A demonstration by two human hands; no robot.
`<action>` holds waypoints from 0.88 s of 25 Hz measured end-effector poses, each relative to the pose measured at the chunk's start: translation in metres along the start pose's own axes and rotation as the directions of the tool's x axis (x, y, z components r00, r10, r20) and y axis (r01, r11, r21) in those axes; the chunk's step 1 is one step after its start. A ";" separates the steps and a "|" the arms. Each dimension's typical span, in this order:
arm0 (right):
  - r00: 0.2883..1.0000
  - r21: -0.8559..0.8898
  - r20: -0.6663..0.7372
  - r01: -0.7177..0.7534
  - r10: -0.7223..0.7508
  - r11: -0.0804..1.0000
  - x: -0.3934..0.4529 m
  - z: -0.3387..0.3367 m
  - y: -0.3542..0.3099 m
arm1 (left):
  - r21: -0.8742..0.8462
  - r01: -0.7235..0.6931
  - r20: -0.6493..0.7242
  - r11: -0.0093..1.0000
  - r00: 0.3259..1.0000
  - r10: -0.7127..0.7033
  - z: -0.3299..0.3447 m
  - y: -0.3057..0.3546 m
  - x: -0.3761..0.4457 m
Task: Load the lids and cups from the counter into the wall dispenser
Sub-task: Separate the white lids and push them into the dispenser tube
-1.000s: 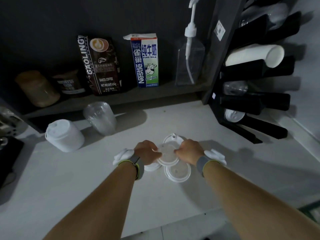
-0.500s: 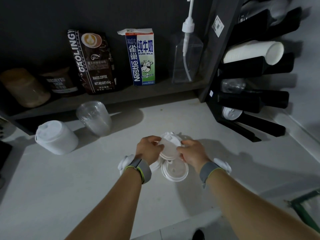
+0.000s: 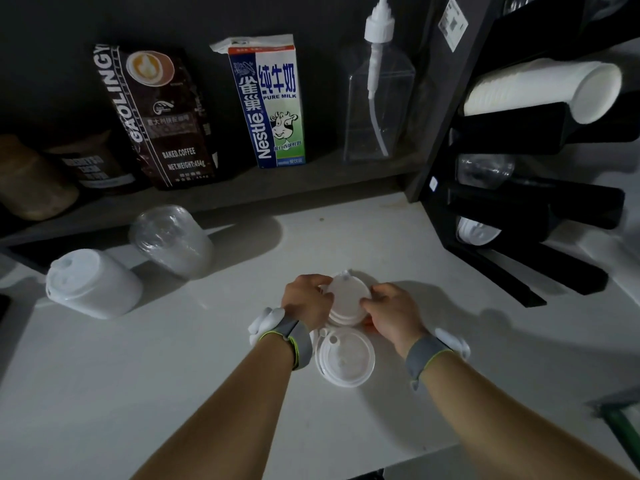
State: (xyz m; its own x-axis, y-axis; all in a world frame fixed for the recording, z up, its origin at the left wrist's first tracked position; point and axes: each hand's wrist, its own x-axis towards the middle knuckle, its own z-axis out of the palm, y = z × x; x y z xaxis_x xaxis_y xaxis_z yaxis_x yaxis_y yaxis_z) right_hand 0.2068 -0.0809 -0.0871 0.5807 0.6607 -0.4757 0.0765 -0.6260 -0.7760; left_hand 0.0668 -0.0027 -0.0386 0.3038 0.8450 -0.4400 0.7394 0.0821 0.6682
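Observation:
A small stack of white lids (image 3: 347,299) sits mid-counter, pinched from both sides: my left hand (image 3: 304,299) holds its left edge, my right hand (image 3: 391,313) its right edge. Another white lid (image 3: 346,358) lies flat just in front of the stack, between my wrists. A white paper cup with a lid (image 3: 91,284) and a clear plastic cup stack (image 3: 171,240) lie at the left of the counter. The black wall dispenser (image 3: 519,209) at the right holds white cups (image 3: 540,88), clear cups (image 3: 485,169) and white lids (image 3: 478,232) in its slots.
A dark shelf behind the counter carries a coffee bag (image 3: 156,116), a milk carton (image 3: 268,102), a clear pump bottle (image 3: 379,98) and brown jars (image 3: 31,178). The white counter (image 3: 138,375) ends in a front edge near my forearms.
Both hands have closed in on the lids and gathered them into a stack slightly farther from me. The view has shifted a little to the right.

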 end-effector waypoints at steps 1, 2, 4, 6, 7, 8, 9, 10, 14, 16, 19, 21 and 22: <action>1.000 -0.010 0.014 0.014 -0.013 1.000 0.000 0.000 0.000 | 0.019 0.012 0.002 1.000 1.000 -0.012 0.001 0.001 0.001; 1.000 -0.026 0.019 0.023 -0.022 0.999 -0.004 -0.001 -0.004 | 0.042 0.026 -0.001 0.999 1.000 -0.026 0.001 0.001 0.002; 0.998 -0.065 0.021 0.053 -0.052 0.996 -0.006 -0.001 -0.005 | 0.057 0.052 -0.015 0.997 0.999 -0.052 0.002 -0.001 0.004; 0.996 -0.100 0.036 0.082 -0.079 0.992 -0.005 -0.001 -0.004 | 0.045 0.083 -0.021 0.995 0.996 -0.083 0.003 -0.002 0.005; 0.996 -0.110 0.030 0.083 -0.080 0.990 -0.004 0.000 -0.003 | 0.031 0.102 -0.026 0.994 0.994 -0.102 0.004 -0.001 0.005; 0.997 -0.112 0.023 0.079 -0.077 0.991 -0.004 0.001 -0.005 | 0.011 0.121 -0.035 0.993 0.992 -0.121 0.004 0.001 0.005; 0.998 -0.110 0.014 0.068 -0.067 0.992 -0.002 0.001 -0.007 | 0.004 0.140 -0.042 0.990 0.989 -0.140 0.004 0.003 0.006; 0.998 -0.108 -0.001 0.058 -0.058 0.992 -0.001 0.001 -0.009 | 0.012 0.155 -0.039 0.988 0.987 -0.154 0.004 0.006 0.007; 0.995 -0.169 -0.059 0.069 -0.080 0.983 0.002 -0.001 -0.013 | -0.021 0.188 0.047 0.982 0.981 -0.187 0.003 0.012 0.011; 0.989 -0.191 -0.062 0.123 -0.137 0.974 0.002 -0.003 -0.013 | -0.041 0.193 0.059 0.980 0.980 -0.190 0.002 0.008 0.014; 0.982 -0.181 -0.056 0.170 -0.183 0.969 0.006 -0.006 -0.013 | 0.052 0.159 0.066 0.986 0.985 -0.162 0.003 0.008 0.016; 0.975 -0.236 -0.069 0.190 -0.211 0.953 0.007 -0.007 -0.013 | 0.127 0.132 0.034 0.983 0.990 -0.137 0.006 0.005 0.018; 0.974 -0.286 -0.067 0.190 -0.217 0.939 0.008 -0.007 -0.013 | 0.149 0.123 0.023 0.981 0.991 -0.128 0.008 0.006 0.018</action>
State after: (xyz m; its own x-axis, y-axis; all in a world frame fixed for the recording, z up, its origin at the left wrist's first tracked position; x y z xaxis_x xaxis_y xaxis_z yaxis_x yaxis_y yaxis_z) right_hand 0.2166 -0.0702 -0.0775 0.6029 0.7518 -0.2671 0.4141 -0.5810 -0.7007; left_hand 0.0809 0.0085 -0.0473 0.2204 0.8151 -0.5357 0.8522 0.1062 0.5123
